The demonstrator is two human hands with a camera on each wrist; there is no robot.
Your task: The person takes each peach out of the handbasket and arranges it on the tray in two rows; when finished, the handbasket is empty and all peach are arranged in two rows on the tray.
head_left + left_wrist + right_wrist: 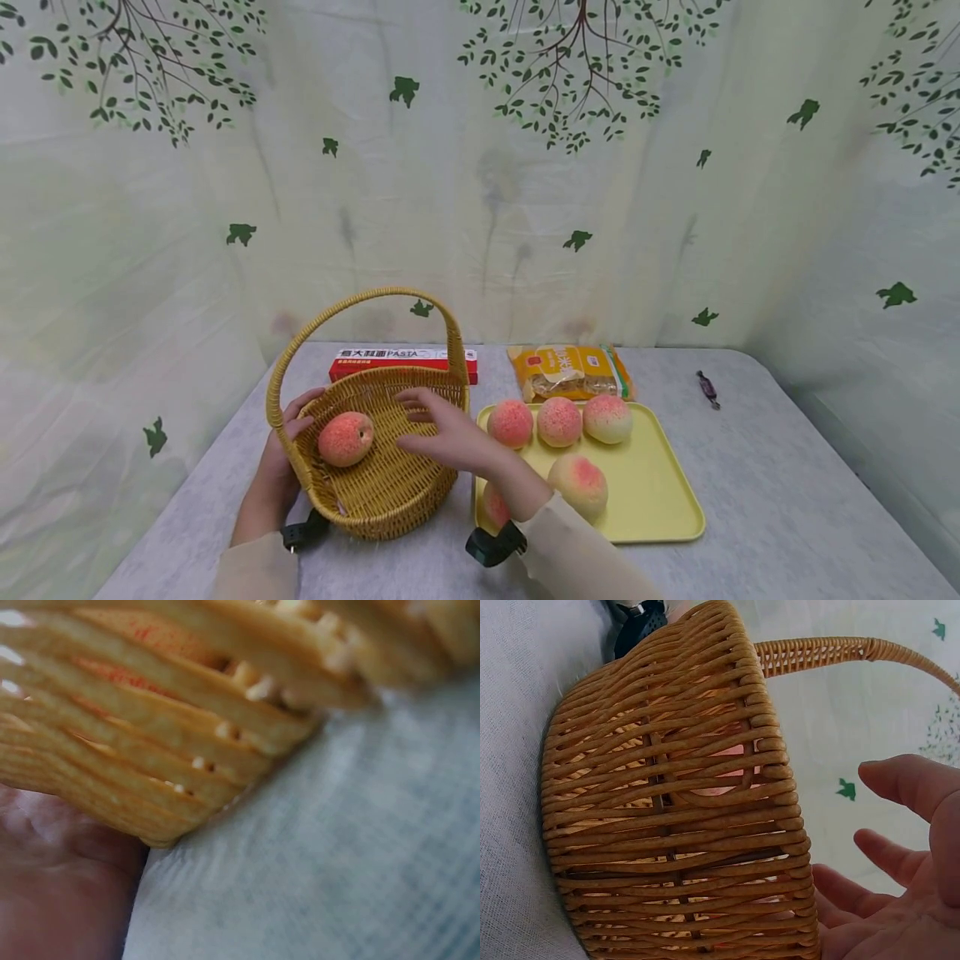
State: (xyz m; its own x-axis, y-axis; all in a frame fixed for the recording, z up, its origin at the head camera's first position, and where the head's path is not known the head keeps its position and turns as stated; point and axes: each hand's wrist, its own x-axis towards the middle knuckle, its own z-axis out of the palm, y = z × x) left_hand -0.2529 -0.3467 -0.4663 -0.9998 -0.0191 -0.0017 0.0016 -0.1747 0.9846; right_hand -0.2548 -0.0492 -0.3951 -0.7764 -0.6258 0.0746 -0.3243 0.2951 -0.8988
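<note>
A tan wicker basket [420,492] with a tall arched handle stands tilted on the table, and one pink peach [346,439] lies inside at its left. My left hand [288,429] holds the basket's left side by the handle's base; the left wrist view shows the palm [60,877] against the weave. Over the basket's right part hovers my right hand [450,433], fingers spread and nothing in them. In the right wrist view this hand [900,900] is beside the rim. Several more peaches [558,422] sit on a yellow tray [652,492], one partly hidden by my right forearm.
Behind the basket lies a red and white pasta box [405,360]. An orange food packet [570,372] is at the tray's back edge. A small dark wrapped item [707,390] lies at the far right. A leaf-print curtain [525,208] hangs behind the table.
</note>
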